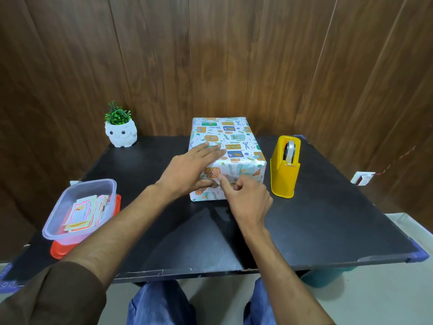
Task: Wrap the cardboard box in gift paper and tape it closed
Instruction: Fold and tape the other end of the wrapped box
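Hands on wrapped box (234,139): left hand (187,171) flat atop, right hand (249,199) presses front, forefinger out (others curled).

Wrapped box (226,158) mid-table (328,219); tape dispenser (284,166) right, container (79,211) left.

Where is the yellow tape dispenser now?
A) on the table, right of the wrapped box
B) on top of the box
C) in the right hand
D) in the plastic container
A: the tape dispenser stands on the table, just right of the wrapped box.

Table (328,219), wrapped box (234,146), tape dispenser (284,170), owl planter (120,133)
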